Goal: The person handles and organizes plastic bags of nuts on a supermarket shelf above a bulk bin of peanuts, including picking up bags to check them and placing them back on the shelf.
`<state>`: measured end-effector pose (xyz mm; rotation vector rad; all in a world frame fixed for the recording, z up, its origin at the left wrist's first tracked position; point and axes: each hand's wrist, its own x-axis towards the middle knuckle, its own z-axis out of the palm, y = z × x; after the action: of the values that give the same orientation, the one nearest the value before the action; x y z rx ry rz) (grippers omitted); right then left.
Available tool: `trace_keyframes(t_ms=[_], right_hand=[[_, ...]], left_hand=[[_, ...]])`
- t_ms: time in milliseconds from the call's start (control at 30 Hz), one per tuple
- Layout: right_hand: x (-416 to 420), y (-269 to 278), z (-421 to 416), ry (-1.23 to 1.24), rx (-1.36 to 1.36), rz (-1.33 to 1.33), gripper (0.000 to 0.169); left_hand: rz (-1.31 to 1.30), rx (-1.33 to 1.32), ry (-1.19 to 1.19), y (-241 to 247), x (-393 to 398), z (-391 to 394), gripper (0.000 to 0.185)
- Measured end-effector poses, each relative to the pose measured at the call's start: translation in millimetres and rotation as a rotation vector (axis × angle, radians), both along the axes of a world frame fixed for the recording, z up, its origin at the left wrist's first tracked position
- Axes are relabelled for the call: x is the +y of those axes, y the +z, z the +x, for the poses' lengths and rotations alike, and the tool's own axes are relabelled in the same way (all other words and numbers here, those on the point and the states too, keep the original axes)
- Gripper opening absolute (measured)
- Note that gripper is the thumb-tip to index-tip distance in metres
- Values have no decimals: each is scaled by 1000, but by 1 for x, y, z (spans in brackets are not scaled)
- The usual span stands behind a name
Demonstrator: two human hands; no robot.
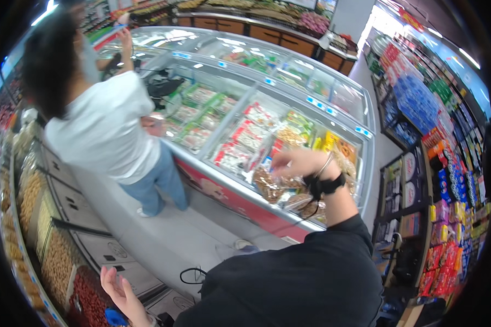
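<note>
My right hand [296,163], with a bracelet and a black band at the wrist, reaches over the near edge of a chest freezer [245,204]. Its fingers are bent and blurred, just above a clear bag of brown food [266,184]; whether they touch or hold it I cannot tell. White-and-red packages [245,141] and yellow-green packages [296,126] lie farther inside. At the lower left, my left hand [120,292] is raised with its fingers apart and nothing in it, beside a bin of dark red dried goods [86,290] with a blue scoop [115,316].
A person in a white shirt [106,126] stands at the freezer to the left, another person partly hidden beyond. Bins of nuts [57,261] line the left side. Shelves of snack packages [442,261] and blue-wrapped packs [415,102] stand at the right. Grey floor [147,241] runs between.
</note>
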<state>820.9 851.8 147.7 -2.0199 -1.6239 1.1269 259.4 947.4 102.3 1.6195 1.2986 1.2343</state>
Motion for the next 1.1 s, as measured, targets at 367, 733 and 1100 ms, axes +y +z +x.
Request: trace_keyframes(t_ms=[367, 733, 1100], right_hand=[[-190, -148, 277, -647, -492, -503, 56], [-143, -110, 233, -625, -694, -419, 28], [-192, -63, 281, -801, -528, 196, 31]], left_hand=[[-95, 226, -315, 17, 54, 191, 30], [-151, 272, -480, 15, 47, 265, 26], [-109, 225, -543, 10, 32, 278, 23]])
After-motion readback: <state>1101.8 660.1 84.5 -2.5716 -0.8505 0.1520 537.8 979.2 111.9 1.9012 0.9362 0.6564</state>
